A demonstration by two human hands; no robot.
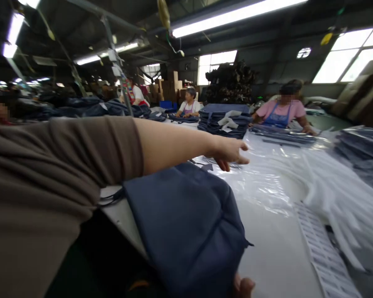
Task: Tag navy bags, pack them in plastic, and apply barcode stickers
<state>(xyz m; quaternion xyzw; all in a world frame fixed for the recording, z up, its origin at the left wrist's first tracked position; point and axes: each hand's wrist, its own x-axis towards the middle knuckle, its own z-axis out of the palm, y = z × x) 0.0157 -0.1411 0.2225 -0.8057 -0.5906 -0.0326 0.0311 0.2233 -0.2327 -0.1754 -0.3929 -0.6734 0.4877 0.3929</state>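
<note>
"Is the left hand [230,151] holding anything?"

"No, it's reaching out empty over the plastic, fingers loosely apart. The right hand [244,285] is barely showing beneath the navy fabric bundle [186,223], so I can't tell what its fingers are doing."

"What's the risk?"

"That bundle is hanging over the edge of the white table [276,231]; with a loose hold, it could be sliding off. The strip of printed labels [323,252] could be snagging on the clear plastic bags [261,178]."

"And the containers?"

"Those bags are lying empty-looking, while the stack of bagged navy pieces [360,153] is sitting beyond them. I can't see inside the blue crate [166,104]."
</note>
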